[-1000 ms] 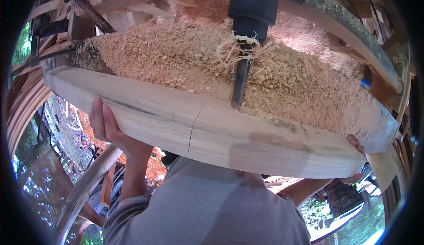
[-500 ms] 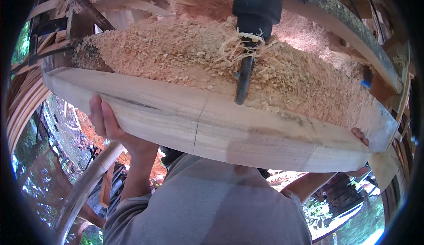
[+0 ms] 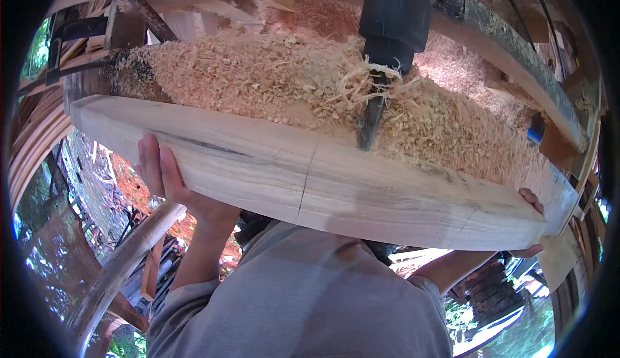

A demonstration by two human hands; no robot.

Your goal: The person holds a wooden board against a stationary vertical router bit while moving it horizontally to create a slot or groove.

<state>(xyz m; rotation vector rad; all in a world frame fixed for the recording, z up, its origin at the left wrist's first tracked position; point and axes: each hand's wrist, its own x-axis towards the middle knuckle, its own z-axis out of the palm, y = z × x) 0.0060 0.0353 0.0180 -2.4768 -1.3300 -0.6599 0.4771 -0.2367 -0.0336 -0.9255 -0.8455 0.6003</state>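
Note:
A long, thick plank of pale wood (image 3: 258,164) lies across in front of me, with a dark streak at its left and pencil lines across it. My left hand (image 3: 161,171) is closed against the near face of its left part, fingers up along the wood. My right hand (image 3: 531,198) grips the right end; fingertips show above and below the plank, while the rest is hidden behind it. Over the plank's far edge points a dark drill bit (image 3: 371,122), held in a black chuck (image 3: 395,19), with stringy shavings (image 3: 381,80) wound round it.
Heaped wood shavings (image 3: 258,77) cover the worktable behind the plank. A curved timber (image 3: 516,54) runs along the far right, and a metal rod (image 3: 139,3) stands at far left. A round pole (image 3: 123,267) slopes below my left arm. Stacked boards (image 3: 39,145) lie at the left.
The whole view has shifted slightly, so drill and plank appear a little further right. Both hands keep their hold on the plank. The bit looks more smeared now.

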